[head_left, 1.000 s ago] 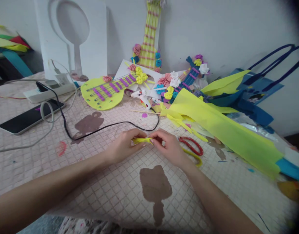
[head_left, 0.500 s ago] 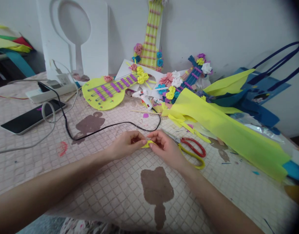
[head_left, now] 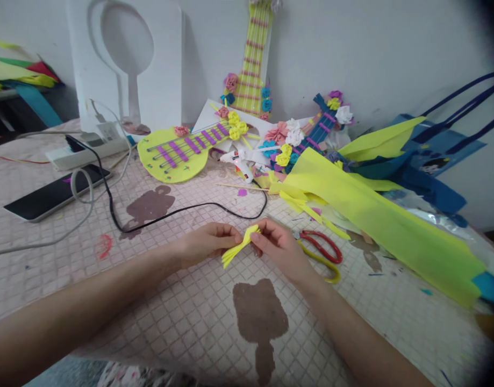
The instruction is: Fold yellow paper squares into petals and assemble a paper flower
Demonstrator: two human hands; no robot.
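A small pleated yellow paper piece [head_left: 233, 253] is held above the checked tablecloth [head_left: 190, 312], its folds fanned toward the lower left. My left hand [head_left: 208, 243] pinches its left side between thumb and fingers. At its upper right end, my right hand [head_left: 276, 244] has thumb and fingers closed on it. Scissors with one red and one yellow handle [head_left: 321, 246] lie just right of my right hand, their blades partly hidden behind it.
Behind lie a black cable [head_left: 182, 208], a white glue gun [head_left: 238, 162] and a yellow paper guitar [head_left: 174, 156]. A long yellow sheet [head_left: 376, 228] crosses the right side. A dark tablet-like device [head_left: 57, 193] and a power strip [head_left: 87, 152] are at left.
The yellow piece has been turned and more of it shows, with its pleats spread to the lower left. Both hands have shifted slightly and still hold it.
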